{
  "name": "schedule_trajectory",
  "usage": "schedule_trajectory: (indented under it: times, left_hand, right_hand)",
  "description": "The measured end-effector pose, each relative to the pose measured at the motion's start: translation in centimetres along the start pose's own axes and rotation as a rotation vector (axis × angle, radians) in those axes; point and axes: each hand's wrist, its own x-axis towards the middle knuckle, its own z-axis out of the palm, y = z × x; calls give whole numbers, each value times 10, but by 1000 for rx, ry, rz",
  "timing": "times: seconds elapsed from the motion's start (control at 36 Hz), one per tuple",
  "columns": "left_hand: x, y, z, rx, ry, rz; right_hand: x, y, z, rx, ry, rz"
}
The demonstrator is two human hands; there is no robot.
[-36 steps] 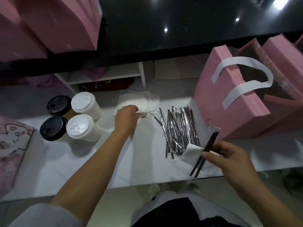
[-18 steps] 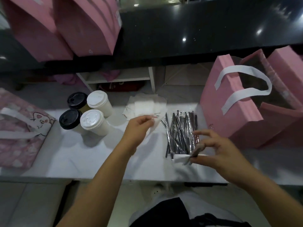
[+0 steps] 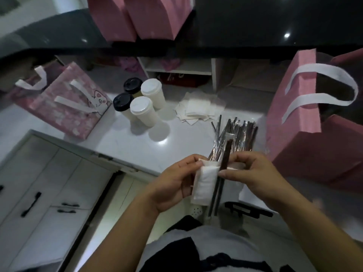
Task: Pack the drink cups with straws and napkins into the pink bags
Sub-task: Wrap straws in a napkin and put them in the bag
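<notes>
Holding a folded napkin [image 3: 204,185] at 6 o'clock, left hand [image 3: 172,181] curls its fingers round it; right hand [image 3: 253,173] pinches two dark straws [image 3: 220,179] against the napkin's right edge, over the tabletop [image 3: 137,146] front edge. Wrapped straw pile [image 3: 235,134] at 1 o'clock, near end hidden by the hands. Napkin stack [image 3: 198,107] at 12, four lidded cups [image 3: 141,103] at 11, patterned pink bag [image 3: 66,110] at 9, open pink bag [image 3: 292,114] at 3.

- Our left hand [image 3: 170,185] and right hand [image 3: 255,173] are bare, as are both forearms.
- Below the grip we wear a grey top [image 3: 235,244] with a black front panel [image 3: 176,254].
</notes>
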Motion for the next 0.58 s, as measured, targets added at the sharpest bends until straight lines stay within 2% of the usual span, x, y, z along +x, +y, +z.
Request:
schedule_trajectory:
  times: [0.11,0.17,0.28,0.47,0.53,0.58]
  left_hand:
    - [-15,-15,1,77,60,19]
    - [-17,-26,2,175,160,33]
    - [-23,-46,-2,210,337,62]
    - [-43,-54,-34,369,302,87]
    - [-48,-50,-47,328,252,54]
    - [-56,-43,-63,159,171,-14]
  right_hand:
    - [1,21,6,80,14,20]
    - [2,32,11,94,69,72]
    - [-2,48,25,89,112,138]
    - [-14,52,65,-74,110,103]
    - [-18,48,80,-99,147,67]
    - [-19,43,98,-73,177,43]
